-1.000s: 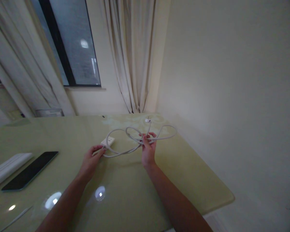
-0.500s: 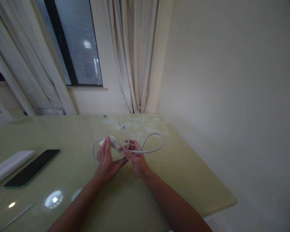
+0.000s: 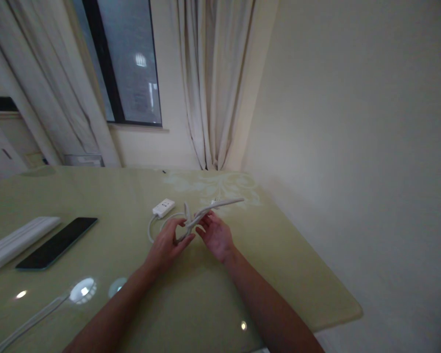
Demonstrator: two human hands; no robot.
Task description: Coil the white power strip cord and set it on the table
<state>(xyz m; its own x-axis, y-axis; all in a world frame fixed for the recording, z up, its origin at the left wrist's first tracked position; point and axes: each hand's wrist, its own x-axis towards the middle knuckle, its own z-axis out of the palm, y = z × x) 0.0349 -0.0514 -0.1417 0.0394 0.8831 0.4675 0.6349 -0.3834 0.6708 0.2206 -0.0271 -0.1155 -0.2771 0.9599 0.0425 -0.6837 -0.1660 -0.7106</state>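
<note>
A white power cord [image 3: 220, 203] lies in bundled loops between my hands, just above the table. My left hand [image 3: 167, 242] is closed round the near part of the bundle, thumb and fingers curled about the strands. My right hand [image 3: 217, 236] has its palm turned inward and its fingers loosely bent and apart. Its fingertips are against the cord, and a loop juts out to the right past them. The cord's white socket block [image 3: 163, 208] rests on the table beyond my left hand. A white plug [image 3: 215, 202] shows partly behind the loop.
To the left, a long white power strip [image 3: 22, 240] lies beside a dark phone-shaped slab [image 3: 59, 242]. Another white cable [image 3: 33, 318] runs along the near left. The glossy table [image 3: 279, 274] meets a wall [image 3: 353, 147] on the right; curtains [image 3: 213, 83] hang behind.
The cord's loops have been drawn together into a tighter bundle. My right hand has loosened and turned its palm into view. The socket block now sits clear of my left hand.
</note>
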